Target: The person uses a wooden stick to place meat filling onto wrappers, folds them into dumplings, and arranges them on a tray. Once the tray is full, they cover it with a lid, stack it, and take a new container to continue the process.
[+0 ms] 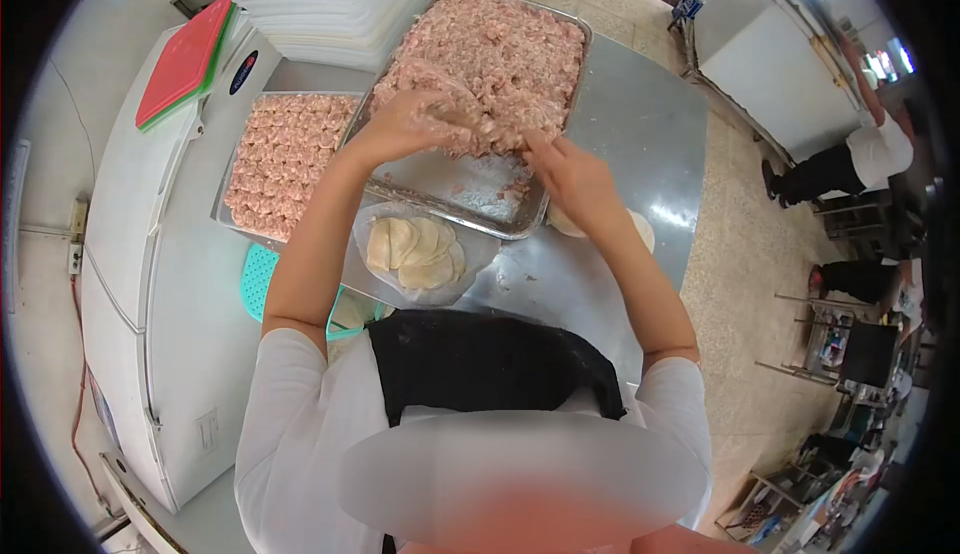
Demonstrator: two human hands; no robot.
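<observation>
A large metal tray (pixel 405 194) holds a thick mass of pink ground meat (pixel 500 44), and its near end shows bare, smeared metal. My left hand (pixel 420 122) is at the near left of the meat with its fingers curled. What lies inside those fingers blends with the meat and I cannot make it out. At the near right edge of the meat, my right hand (pixel 572 176) has its fingertips pressed together on some ground meat. Round pale dough wrappers (pixel 415 251) overlap on a plastic sheet (pixel 470 289) below the tray. More wrappers (pixel 641 231) lie partly hidden under my right forearm.
Left of my left arm, a second tray (pixel 228 186) holds rows of meat-filled pieces (pixel 285 159). A turquoise basket (pixel 257 279) sits below it. White stacked trays (pixel 335 4) and a red board (pixel 187 59) are behind. Another person (pixel 840 164) stands far right.
</observation>
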